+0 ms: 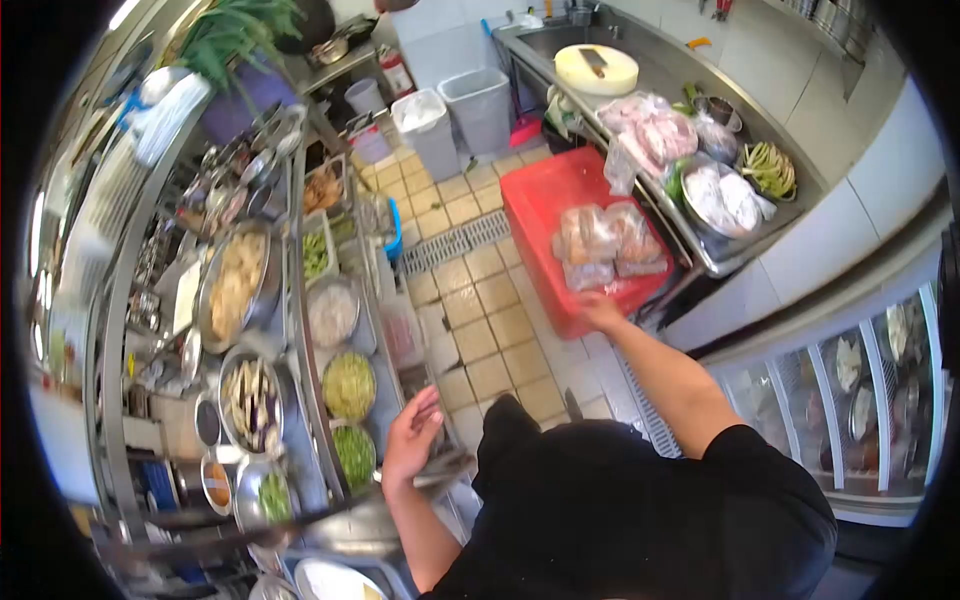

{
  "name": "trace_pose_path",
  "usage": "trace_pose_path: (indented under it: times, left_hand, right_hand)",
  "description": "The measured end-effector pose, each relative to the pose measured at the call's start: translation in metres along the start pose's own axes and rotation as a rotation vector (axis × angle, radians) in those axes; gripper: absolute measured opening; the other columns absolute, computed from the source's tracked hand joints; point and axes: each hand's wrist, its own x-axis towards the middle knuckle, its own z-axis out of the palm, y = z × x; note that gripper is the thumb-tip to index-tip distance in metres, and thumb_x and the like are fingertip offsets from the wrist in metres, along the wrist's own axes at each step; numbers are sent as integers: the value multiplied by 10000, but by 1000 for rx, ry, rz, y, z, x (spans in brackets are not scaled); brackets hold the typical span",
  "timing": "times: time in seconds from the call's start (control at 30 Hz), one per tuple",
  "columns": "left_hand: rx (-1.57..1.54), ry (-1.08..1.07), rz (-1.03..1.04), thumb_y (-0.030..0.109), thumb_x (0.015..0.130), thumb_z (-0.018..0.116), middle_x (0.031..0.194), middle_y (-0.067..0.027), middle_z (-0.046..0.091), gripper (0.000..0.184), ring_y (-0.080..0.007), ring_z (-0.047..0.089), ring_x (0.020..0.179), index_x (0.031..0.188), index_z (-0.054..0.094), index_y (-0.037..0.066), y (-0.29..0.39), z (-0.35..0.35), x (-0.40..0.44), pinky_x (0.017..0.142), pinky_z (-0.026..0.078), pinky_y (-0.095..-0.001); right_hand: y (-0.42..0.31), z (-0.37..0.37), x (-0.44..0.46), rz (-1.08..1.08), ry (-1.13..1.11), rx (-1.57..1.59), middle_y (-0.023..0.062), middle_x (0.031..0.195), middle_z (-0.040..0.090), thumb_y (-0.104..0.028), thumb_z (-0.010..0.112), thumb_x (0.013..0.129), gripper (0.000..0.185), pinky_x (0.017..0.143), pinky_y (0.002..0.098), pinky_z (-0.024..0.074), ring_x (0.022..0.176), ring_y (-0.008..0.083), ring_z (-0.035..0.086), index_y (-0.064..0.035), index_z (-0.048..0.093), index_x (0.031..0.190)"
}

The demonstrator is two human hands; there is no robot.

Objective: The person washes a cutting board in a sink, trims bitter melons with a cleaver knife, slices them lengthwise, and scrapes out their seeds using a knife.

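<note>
My left hand is raised beside the shelf rack on the left, holding nothing, its fingers stretched out. Nearest to it are a bowl of chopped greens and a bowl of pale green chopped vegetable. Over the near edge of a red plastic bin hovers my right hand, fingers loosely extended and nothing visible in them. Whether it touches the bin I cannot tell. Just beyond it, clear plastic bags of brownish food lie on top of the bin.
A steel sink counter at right carries bagged meat, a bowl of white bags and a round chopping board. Grey bins stand at the back. A glass-door fridge is at right. A drain grate crosses the tiled floor.
</note>
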Motion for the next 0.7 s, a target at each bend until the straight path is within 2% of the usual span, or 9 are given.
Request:
trace_pose_path:
  times: [0.03,0.07,0.13,0.17,0.23,0.37,0.43,0.5,0.7]
  left_hand:
    - [1,-24,8,85,953,647,1387,-148,558,519,-198,552,1221,1437,475,10,6,-8,29,1043,439,-329]
    - [-40,-17,14,87,951,651,1376,-143,567,520,-197,557,1216,1436,478,10,13,-17,53,1042,439,-327]
    - [-28,-29,40,90,947,656,1354,-128,584,517,-195,574,1198,1429,488,9,29,-41,102,1040,441,-323]
    - [0,-71,41,90,947,656,1354,-128,584,517,-195,574,1198,1429,488,9,38,-55,133,1040,441,-323]
    - [4,-53,61,93,949,653,1337,-121,598,504,-190,580,1189,1421,498,9,57,-78,196,1037,443,-322]
    - [62,-116,112,107,944,663,1309,-122,615,497,-189,585,1177,1403,511,-9,118,-105,329,1023,447,-315]
    - [113,-158,123,104,942,659,1317,-129,610,500,-195,586,1182,1404,507,-17,142,-108,386,1030,442,-319]
    - [69,-222,230,88,944,639,1321,-132,607,491,-200,582,1189,1405,505,-19,167,-112,445,1034,439,-325]
    - [118,-358,182,92,945,628,1328,-153,593,486,-202,576,1199,1402,506,-24,196,-124,608,1036,436,-324]
  right_hand:
    - [-63,20,31,17,-158,-43,76,1038,725,-129,683,872,255,833,317,539,960,166,669,-61,702,1118]
    - [-83,53,66,-136,-126,132,76,1041,726,-122,677,876,258,840,330,535,979,176,665,-43,684,1122]
    - [-144,87,99,-362,-200,86,123,1014,719,-120,661,887,256,825,346,534,968,200,678,-40,670,1131]
    - [-143,95,113,-350,-154,106,123,1014,719,-120,661,887,256,825,346,534,968,200,678,-40,670,1131]
    - [-149,110,134,-392,-225,-223,134,1038,716,-139,661,881,288,835,362,536,971,229,683,-52,655,1156]
    - [-89,76,147,-122,-140,-286,147,1041,718,-201,666,854,316,841,396,540,972,296,690,-73,673,1143]
    - [-55,48,134,-12,-3,-407,172,1022,712,-202,675,837,313,831,401,542,964,309,687,-71,680,1122]
    - [-29,33,114,125,236,-279,172,971,712,-183,673,818,279,815,414,544,928,322,691,-87,697,1079]
    - [-25,16,131,589,581,-244,167,939,713,-171,646,807,205,824,415,553,899,322,697,-93,704,988]
